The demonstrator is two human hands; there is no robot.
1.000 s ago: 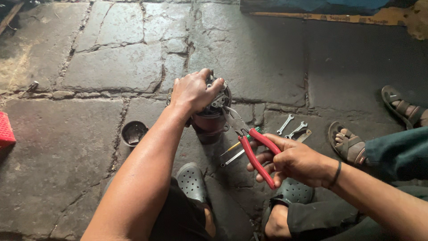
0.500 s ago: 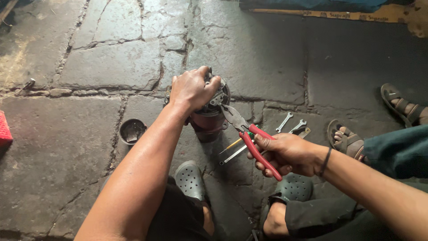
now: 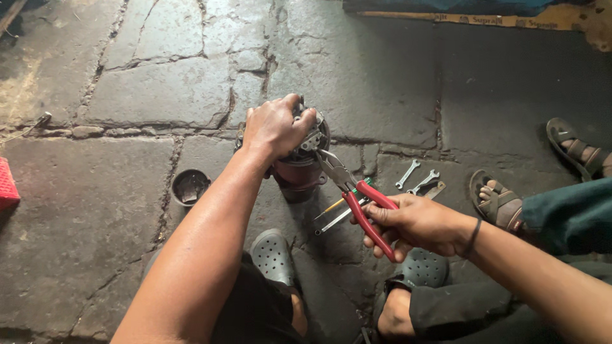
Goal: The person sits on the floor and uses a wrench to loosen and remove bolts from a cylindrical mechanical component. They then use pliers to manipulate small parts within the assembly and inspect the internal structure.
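Note:
A round, dark red metal motor part (image 3: 298, 169) stands on the stone floor in front of me. My left hand (image 3: 275, 125) grips its top and covers most of it. My right hand (image 3: 417, 224) holds red-handled pliers (image 3: 358, 202), handles squeezed in the fist. The plier jaws touch the upper right edge of the part, just below my left fingers.
Two small spanners (image 3: 415, 178) and a screwdriver (image 3: 340, 204) lie on the floor right of the part. A small dark round cup (image 3: 189, 186) sits to its left. Another person's sandalled feet (image 3: 500, 199) are at the right. A red object (image 3: 7, 185) is at the left edge.
My right hand has brought the pliers up and left, from beside the part until the jaws reach its top edge. My left hand has stayed on the part.

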